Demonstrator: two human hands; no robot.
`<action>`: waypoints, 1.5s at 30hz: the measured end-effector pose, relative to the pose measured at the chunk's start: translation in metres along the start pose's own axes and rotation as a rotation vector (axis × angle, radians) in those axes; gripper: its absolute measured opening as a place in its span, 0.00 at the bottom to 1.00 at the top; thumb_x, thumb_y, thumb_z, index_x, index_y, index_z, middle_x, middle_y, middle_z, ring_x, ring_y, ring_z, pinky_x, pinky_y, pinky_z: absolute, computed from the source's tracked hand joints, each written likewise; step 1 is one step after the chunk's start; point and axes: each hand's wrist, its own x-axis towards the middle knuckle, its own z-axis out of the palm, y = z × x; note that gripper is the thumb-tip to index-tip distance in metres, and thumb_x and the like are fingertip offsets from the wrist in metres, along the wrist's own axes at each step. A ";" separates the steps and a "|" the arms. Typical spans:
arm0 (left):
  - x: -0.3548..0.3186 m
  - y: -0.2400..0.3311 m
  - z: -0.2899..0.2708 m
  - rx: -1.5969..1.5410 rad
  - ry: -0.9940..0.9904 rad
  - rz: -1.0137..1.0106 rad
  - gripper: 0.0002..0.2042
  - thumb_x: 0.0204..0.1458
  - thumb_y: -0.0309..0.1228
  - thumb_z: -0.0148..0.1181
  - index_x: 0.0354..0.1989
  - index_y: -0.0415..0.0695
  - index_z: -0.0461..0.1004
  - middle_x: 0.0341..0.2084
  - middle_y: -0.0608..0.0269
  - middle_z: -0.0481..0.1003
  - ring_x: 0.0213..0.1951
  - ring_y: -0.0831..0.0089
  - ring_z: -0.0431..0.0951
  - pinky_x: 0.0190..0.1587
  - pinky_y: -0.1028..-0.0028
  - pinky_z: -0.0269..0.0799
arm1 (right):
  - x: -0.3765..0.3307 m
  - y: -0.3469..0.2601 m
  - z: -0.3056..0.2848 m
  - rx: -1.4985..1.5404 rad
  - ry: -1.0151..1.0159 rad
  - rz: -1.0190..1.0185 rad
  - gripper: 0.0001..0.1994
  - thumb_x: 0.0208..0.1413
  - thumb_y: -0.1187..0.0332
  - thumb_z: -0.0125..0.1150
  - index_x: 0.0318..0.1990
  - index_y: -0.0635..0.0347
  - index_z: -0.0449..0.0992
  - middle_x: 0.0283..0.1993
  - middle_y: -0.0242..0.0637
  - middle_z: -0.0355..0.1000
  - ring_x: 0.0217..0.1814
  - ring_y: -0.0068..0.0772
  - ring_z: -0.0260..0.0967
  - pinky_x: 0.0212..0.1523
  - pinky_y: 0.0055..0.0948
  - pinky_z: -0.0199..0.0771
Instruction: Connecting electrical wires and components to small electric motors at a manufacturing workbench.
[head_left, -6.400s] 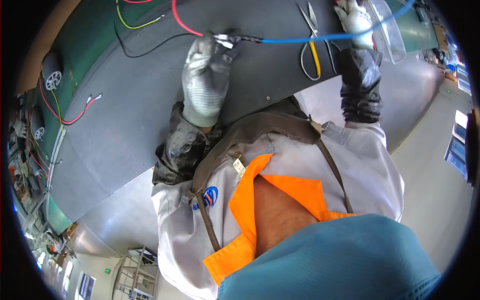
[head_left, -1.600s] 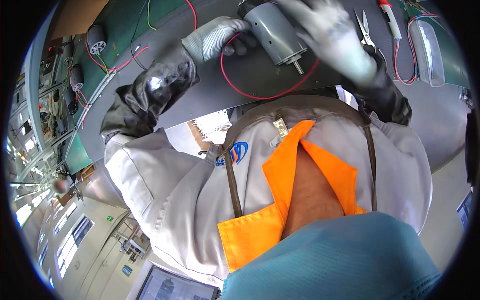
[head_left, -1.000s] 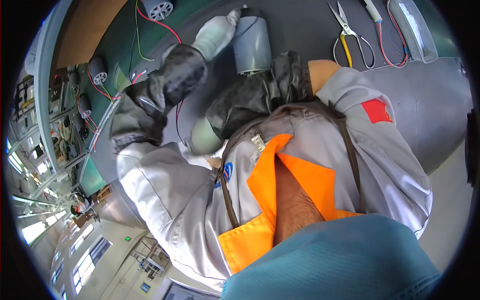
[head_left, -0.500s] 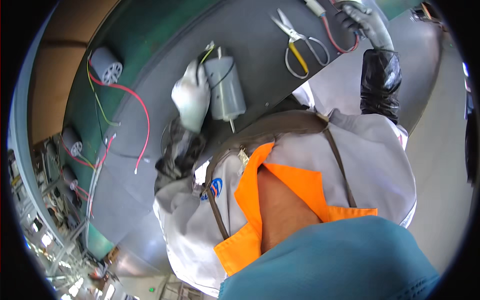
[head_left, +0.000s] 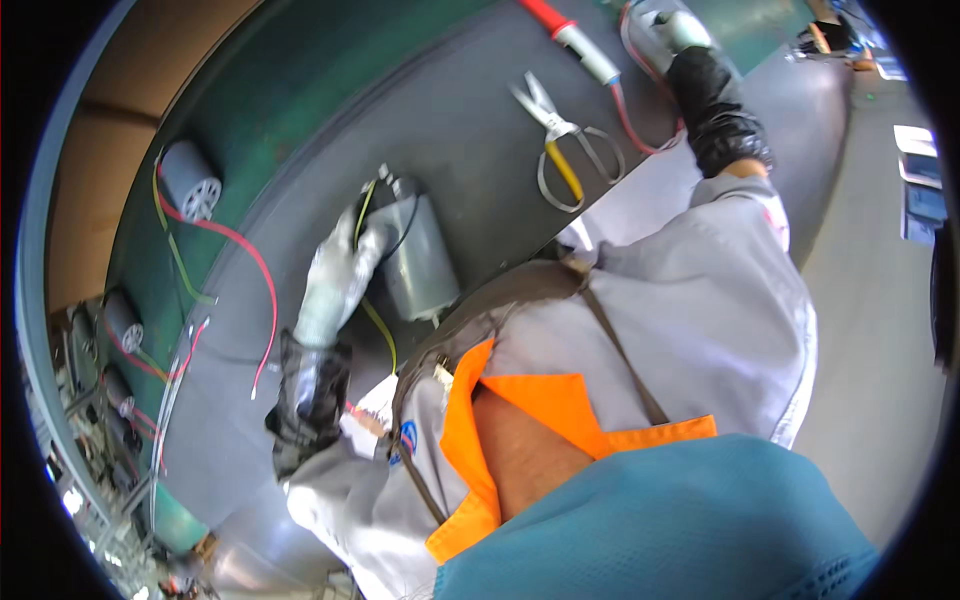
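Note:
A grey cylindrical motor (head_left: 420, 260) lies on the dark work mat, its shaft end toward me. My left hand (head_left: 340, 275), in a pale glove, is closed at the motor's left side. A yellow-green wire (head_left: 378, 325) passes through its fingers and reappears below them, and a black wire loops across the motor. At the far right my right hand (head_left: 685, 32), also gloved, is curled beside a thin red cable. What lies in its fingers is hidden. A red-and-white probe-like handle (head_left: 585, 50) with a red cable lies left of that hand.
Scissors (head_left: 560, 140) with one yellow-wrapped handle lie on the mat between my hands. At the left stands another motor (head_left: 190, 180) with long red and yellow-green wires. Further motors (head_left: 122, 320) sit near the table's left edge. A green surface (head_left: 300, 70) runs along the far side.
My right hand has moved farther away and its fingers are more curled. The whole view has shifted, and the yellow-green wire now shows below my left hand. More of the red-and-white handle shows.

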 end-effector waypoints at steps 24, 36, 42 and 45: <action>0.007 -0.011 -0.052 -0.367 -0.401 -0.251 0.19 0.62 0.47 0.63 0.46 0.41 0.78 0.24 0.68 0.75 0.25 0.79 0.76 0.27 0.74 0.72 | -0.194 -0.417 -0.160 2.112 -0.998 0.008 0.12 0.63 0.68 0.64 0.49 0.64 0.75 0.41 0.37 0.79 0.35 0.28 0.79 0.34 0.28 0.81; -0.014 -0.009 -0.052 -0.739 -0.348 -0.258 0.19 0.68 0.46 0.52 0.41 0.42 0.80 0.26 0.63 0.79 0.20 0.77 0.76 0.19 0.78 0.69 | -0.219 -0.482 -0.151 1.039 0.142 -1.220 0.13 0.49 0.75 0.67 0.44 0.60 0.79 0.50 0.43 0.78 0.52 0.48 0.78 0.45 0.41 0.80; -0.014 -0.038 -0.010 -0.731 -0.257 -0.093 0.10 0.63 0.33 0.56 0.40 0.41 0.80 0.25 0.66 0.78 0.24 0.80 0.76 0.26 0.78 0.71 | -0.226 -0.491 -0.160 1.047 0.137 -1.123 0.15 0.48 0.78 0.65 0.45 0.60 0.80 0.52 0.43 0.78 0.53 0.50 0.77 0.49 0.41 0.79; -0.014 -0.035 0.011 -0.556 0.009 0.089 0.08 0.62 0.30 0.55 0.38 0.41 0.80 0.25 0.67 0.78 0.24 0.80 0.75 0.26 0.78 0.70 | -0.225 -0.491 -0.162 1.208 0.059 -1.016 0.15 0.48 0.80 0.65 0.45 0.60 0.81 0.50 0.44 0.79 0.51 0.50 0.77 0.50 0.40 0.79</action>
